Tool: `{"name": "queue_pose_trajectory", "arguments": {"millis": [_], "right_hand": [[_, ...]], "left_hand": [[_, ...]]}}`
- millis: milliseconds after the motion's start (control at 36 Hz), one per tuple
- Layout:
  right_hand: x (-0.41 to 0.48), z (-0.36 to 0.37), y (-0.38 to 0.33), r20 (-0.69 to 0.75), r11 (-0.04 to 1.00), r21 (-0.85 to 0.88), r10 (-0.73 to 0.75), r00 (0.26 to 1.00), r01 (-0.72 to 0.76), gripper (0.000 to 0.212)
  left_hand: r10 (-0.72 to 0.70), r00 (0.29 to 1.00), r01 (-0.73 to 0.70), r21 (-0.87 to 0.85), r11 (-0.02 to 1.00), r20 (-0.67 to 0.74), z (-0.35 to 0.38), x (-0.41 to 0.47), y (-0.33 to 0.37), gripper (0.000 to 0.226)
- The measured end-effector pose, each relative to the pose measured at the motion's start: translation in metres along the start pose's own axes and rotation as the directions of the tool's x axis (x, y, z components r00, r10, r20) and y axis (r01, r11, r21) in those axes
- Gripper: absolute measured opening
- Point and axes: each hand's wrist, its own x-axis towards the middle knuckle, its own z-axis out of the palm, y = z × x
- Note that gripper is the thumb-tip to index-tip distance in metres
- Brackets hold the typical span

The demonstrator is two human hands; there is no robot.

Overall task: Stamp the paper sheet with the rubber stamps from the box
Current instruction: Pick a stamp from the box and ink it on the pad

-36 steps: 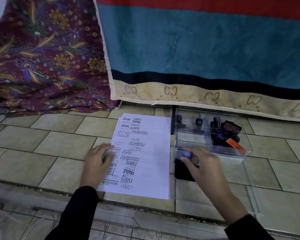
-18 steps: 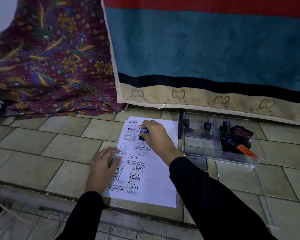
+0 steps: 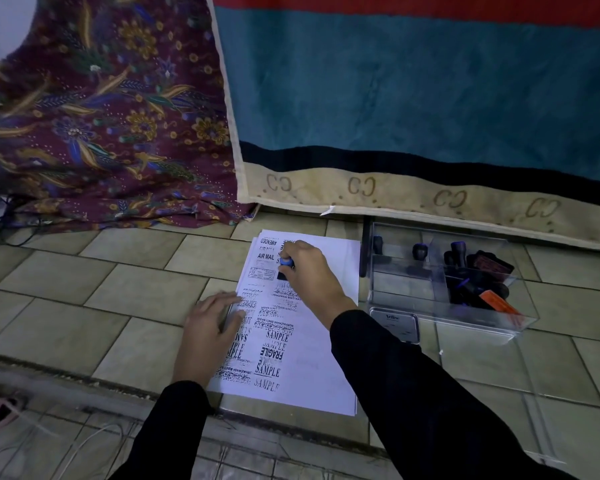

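Observation:
A white paper sheet (image 3: 317, 344) lies on the tiled floor, its left half covered with black stamp prints such as SAMPLE, FRAGILE and AIR MAIL. My right hand (image 3: 309, 275) grips a blue-topped rubber stamp (image 3: 286, 266) and holds it down on the upper part of the sheet. My left hand (image 3: 210, 327) lies flat on the sheet's left edge, fingers spread. To the right stands a clear plastic box (image 3: 409, 292) with several dark stamps (image 3: 471, 271) and an orange one in its right compartment.
An ink pad (image 3: 397, 322) lies between the sheet and the box. A striped blanket (image 3: 413, 98) and a patterned cloth (image 3: 94, 116) hang down behind. A floor step edge (image 3: 66, 379) and white cables (image 3: 84, 441) run near me.
My right hand left the ink pad and carried the stamp leftward onto the top of the sheet, where it now presses down. My left hand stayed on the sheet's edge.

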Motion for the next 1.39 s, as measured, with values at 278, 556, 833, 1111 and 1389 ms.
{"name": "queue_pose_trajectory", "arguments": {"millis": [278, 556, 833, 1111, 1389], "right_hand": [[0.003, -0.002, 0.0, 0.028, 0.999, 0.032, 0.035, 0.999, -0.035, 0.011], [0.001, -0.005, 0.005, -0.035, 0.976, 0.192, 0.115, 0.993, -0.106, 0.007], [-0.043, -0.086, 0.023, -0.392, 0.831, 0.549, 0.356, 0.849, -0.095, 0.023], [-0.1, -0.169, 0.097, -0.517, 0.909, 0.319, 0.403, 0.755, -0.267, 0.015], [-0.093, -0.138, 0.098, -0.252, 0.928, -0.016, 0.358, 0.899, -0.373, 0.011]], "left_hand": [[-0.012, 1.0, 0.011, 0.009, 1.0, 0.01, 0.0, 0.0, 0.001, 0.041], [-0.038, 0.999, 0.039, -0.022, 0.999, 0.03, -0.005, -0.002, 0.005, 0.039], [-0.049, 0.999, 0.05, -0.065, 0.997, 0.022, -0.006, -0.002, 0.007, 0.033], [-0.039, 0.999, 0.039, -0.063, 0.997, 0.005, -0.007, -0.003, 0.011, 0.024], [-0.021, 1.0, 0.021, -0.017, 1.0, 0.008, -0.007, -0.003, 0.012, 0.021]]}}
